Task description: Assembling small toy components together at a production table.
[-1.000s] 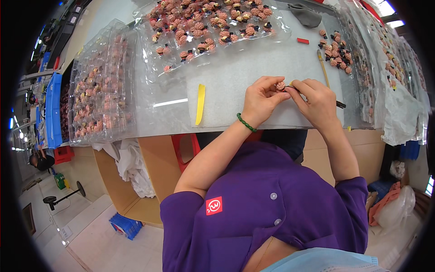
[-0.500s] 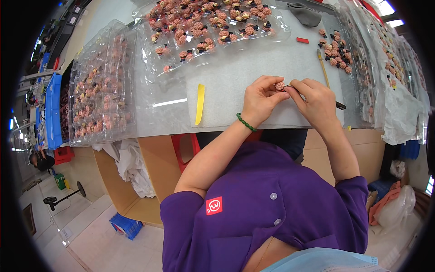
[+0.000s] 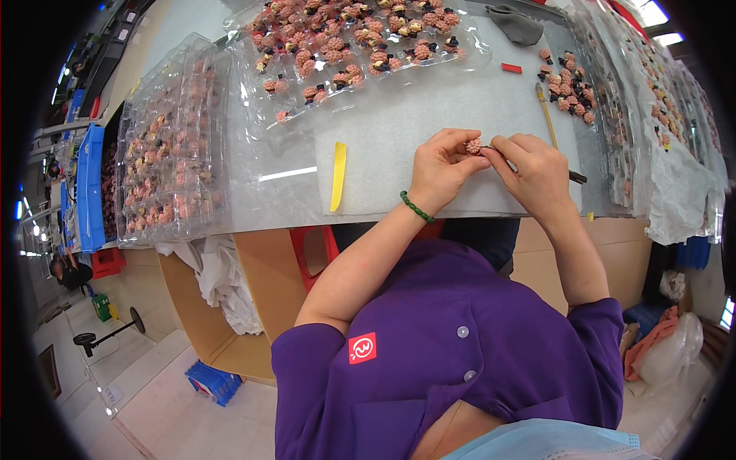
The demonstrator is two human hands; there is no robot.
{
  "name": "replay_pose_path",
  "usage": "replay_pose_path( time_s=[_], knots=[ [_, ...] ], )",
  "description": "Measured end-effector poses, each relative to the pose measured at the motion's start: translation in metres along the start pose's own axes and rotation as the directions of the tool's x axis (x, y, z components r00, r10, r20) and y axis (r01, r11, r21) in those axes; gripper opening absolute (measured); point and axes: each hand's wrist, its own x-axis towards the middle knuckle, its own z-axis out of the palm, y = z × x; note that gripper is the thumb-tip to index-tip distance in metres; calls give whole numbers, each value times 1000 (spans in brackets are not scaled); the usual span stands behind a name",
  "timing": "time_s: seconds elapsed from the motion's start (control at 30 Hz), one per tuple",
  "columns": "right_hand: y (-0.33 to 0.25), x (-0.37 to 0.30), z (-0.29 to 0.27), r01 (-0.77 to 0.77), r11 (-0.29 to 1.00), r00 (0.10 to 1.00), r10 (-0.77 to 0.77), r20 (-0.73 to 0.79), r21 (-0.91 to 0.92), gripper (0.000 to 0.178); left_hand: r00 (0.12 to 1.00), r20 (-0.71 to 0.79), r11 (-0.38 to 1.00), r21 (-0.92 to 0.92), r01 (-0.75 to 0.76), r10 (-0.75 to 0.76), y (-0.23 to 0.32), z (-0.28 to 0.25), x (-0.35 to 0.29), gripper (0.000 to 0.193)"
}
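My left hand (image 3: 443, 170), with a green braided bracelet at the wrist, pinches a small pink bumpy figurine piece (image 3: 474, 146) between thumb and fingertips. My right hand (image 3: 533, 169) is closed around a thin dark tool (image 3: 576, 177), whose rear end sticks out past the hand to the right. The tool's tip meets or nearly meets the pink piece; the fingers hide the exact contact. Both hands are above a white padded sheet (image 3: 399, 126) on the table. Beyond my right hand lies a slender brush-like stick with a yellowish handle (image 3: 547, 115).
A clear plastic tray (image 3: 253, 100) with many pink pieces spans the back; stacked trays stand left (image 3: 208, 138) and right (image 3: 613, 115). Loose pink pieces (image 3: 571, 84) form a pile at back right. A yellow strip (image 3: 338, 176), red block (image 3: 512, 68) and grey cloth (image 3: 515, 24) lie around.
The rear end of the dark tool has shifted very slightly to the right. Otherwise both hands and the pink piece keep almost the same position.
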Motion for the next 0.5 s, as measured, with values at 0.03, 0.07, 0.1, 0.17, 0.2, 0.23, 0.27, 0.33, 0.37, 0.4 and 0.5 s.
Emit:
replay_pose_path(
  time_s=[0.03, 0.07, 0.1, 0.17, 0.2, 0.23, 0.27, 0.33, 0.37, 0.4, 0.5],
  knots=[
    [0, 0, 0, 5, 1000, 1000, -5, 5, -5, 11, 1000, 1, 1000, 9, -1, 1, 0, 0, 0, 34],
    [0, 0, 0, 5, 1000, 1000, -5, 5, -5, 11, 1000, 0, 1000, 9, -1, 1, 0, 0, 0, 34],
    [0, 0, 0, -6, 1000, 1000, 6, 7, -8, 11, 1000, 1, 1000, 7, -3, 3, -1, 0, 0, 34],
    [-1, -1, 1, -18, 1000, 1000, 18, 8, -11, 11, 1000, 2, 1000, 4, -4, 4, -1, 0, 0, 34],
    [-2, -1, 1, -34, 999, 999, 35, 12, -20, 11, 1000, 0, 1000, 3, -4, 4, -1, 0, 0, 34],
    [-3, -1, 2, -51, 998, 999, 51, 15, -29, 11, 1000, -2, 1000, 3, -5, 5, -1, 0, 0, 34],
    [-4, -1, 2, -52, 998, 999, 52, 15, -30, 11, 1000, -1, 1000, 3, -5, 5, -1, 0, 0, 34],
    [-5, -2, 2, -68, 997, 998, 68, 0, -25, 12, 1000, -7, 1000, -2, -8, 8, 0, 0, 0, 33],
    [-6, -2, 2, -67, 997, 998, 67, 0, -24, 12, 1000, -7, 1000, -2, -8, 8, 0, 0, 0, 33],
    [-6, -2, 2, -75, 997, 997, 75, 0, -20, 12, 1000, -21, 1000, -27, -5, 4, 0, 1, 0, 33],
    [-8, -3, 2, -88, 996, 996, 88, -3, -12, 12, 999, -34, 999, -53, -6, 4, 0, 1, 0, 32]
  ],
)
